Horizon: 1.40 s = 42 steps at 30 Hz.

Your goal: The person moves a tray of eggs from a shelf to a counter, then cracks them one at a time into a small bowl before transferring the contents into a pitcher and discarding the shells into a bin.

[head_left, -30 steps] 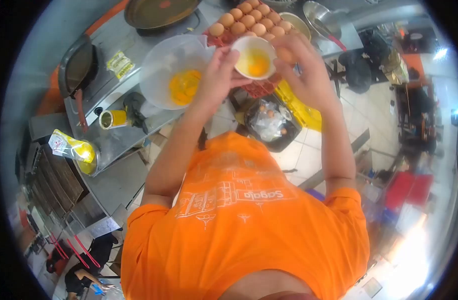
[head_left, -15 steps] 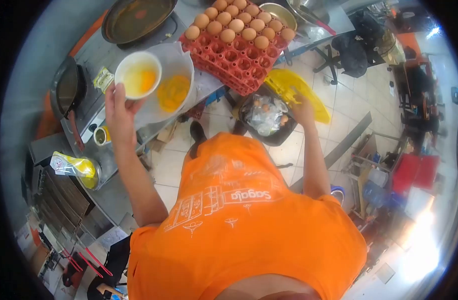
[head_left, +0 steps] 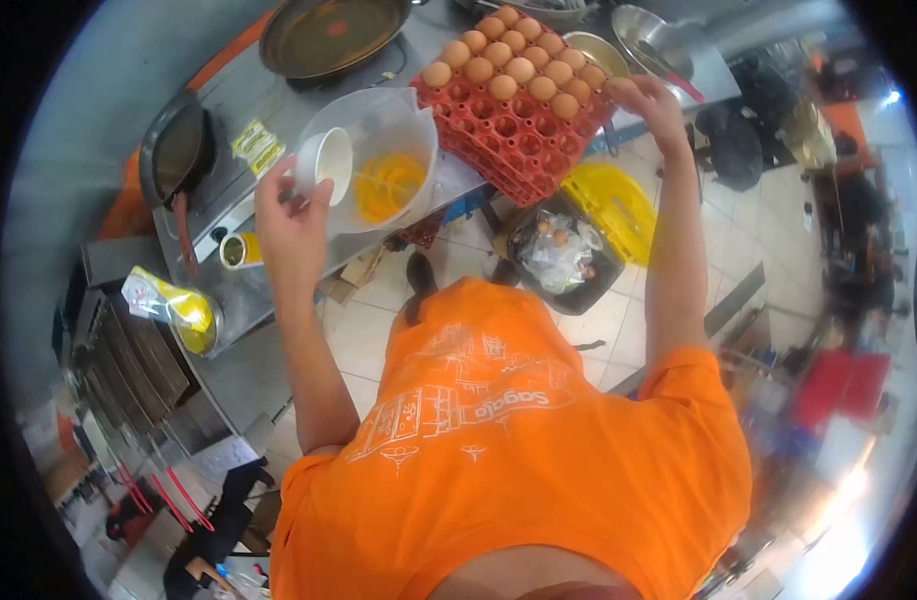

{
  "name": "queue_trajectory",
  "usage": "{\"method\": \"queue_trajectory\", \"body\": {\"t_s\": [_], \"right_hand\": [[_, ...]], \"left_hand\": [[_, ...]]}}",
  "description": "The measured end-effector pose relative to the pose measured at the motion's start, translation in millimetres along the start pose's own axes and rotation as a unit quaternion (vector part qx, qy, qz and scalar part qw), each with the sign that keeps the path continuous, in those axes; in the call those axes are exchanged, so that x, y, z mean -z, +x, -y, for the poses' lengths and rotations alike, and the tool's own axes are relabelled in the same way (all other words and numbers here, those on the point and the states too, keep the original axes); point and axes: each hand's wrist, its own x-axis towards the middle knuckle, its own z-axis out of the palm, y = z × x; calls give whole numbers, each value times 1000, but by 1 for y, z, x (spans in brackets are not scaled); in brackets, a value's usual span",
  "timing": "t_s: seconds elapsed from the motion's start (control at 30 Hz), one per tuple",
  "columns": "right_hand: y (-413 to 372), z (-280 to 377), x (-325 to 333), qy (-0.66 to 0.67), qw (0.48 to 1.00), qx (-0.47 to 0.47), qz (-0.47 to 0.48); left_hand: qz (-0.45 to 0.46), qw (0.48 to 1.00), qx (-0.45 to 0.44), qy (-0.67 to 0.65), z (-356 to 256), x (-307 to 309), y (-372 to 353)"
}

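Note:
My left hand grips a small white bowl, tipped sideways over a large translucent mixing bowl. Its visible inside looks white, with no yolk showing. Raw yolks and egg white lie in the bottom of the mixing bowl. My right hand is at the right corner of the red egg tray stack, its fingers closed on an egg that they mostly cover. Several brown eggs sit in the top tray's far rows, and the nearer cups hold none.
Below the counter edge stands a black bin with plastic and eggshells, its yellow lid swung aside. Dark pans and a yellow packet lie on the counter. An opened jar is left of my left forearm. Metal bowls stand behind the trays.
My left hand has tipped the white bowl, and the egg in it is now in the mixing bowl. My right hand has moved from above the bin up to the tray's corner.

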Motion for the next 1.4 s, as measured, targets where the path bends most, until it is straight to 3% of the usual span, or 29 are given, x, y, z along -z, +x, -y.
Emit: {"method": "queue_trajectory", "body": {"t_s": [0.03,0.1,0.13,0.2,0.33,0.5,0.63,0.73,0.8,0.83,0.9,0.97,1.03,1.1,1.2,1.4], "right_hand": [[-12,15,-7,-2,1000,7,13],[-35,41,-25,292,954,-61,-12],[-43,47,-37,293,954,-62,2],[-60,57,-66,228,968,-22,100],[-108,107,-147,102,978,-63,169],[-159,153,-220,-10,966,223,127],[-157,135,-239,-172,917,314,175],[-154,140,-237,-102,929,305,184],[-152,155,-230,113,962,110,222],[-148,165,-226,111,962,112,223],[-132,185,-214,275,917,-45,284],[-117,196,-205,237,930,-34,280],[-104,205,-197,29,966,105,236],[-94,212,-189,1,961,141,238],[-84,225,-176,-152,937,239,205],[-65,231,-154,-262,903,291,174]], "left_hand": [[-13,1000,6,-1,0,2,-1],[-8,999,35,-32,-2,7,-5],[-21,998,42,-30,0,7,-6],[-6,995,48,-84,7,6,-5],[-10,996,59,-61,15,3,0],[5,989,79,-122,12,-2,3],[-8,983,89,-160,12,-7,4],[11,975,117,-191,5,-9,5],[28,962,135,-237,6,-23,7],[48,946,152,-281,6,-31,8],[84,935,152,-308,-5,-45,9],[122,922,150,-336,-13,-59,12],[184,878,158,-413,-18,-72,18],[194,867,160,-431,-26,-81,21],[212,850,171,-450,-37,-94,23],[259,841,159,-448,-52,-112,25]]}}
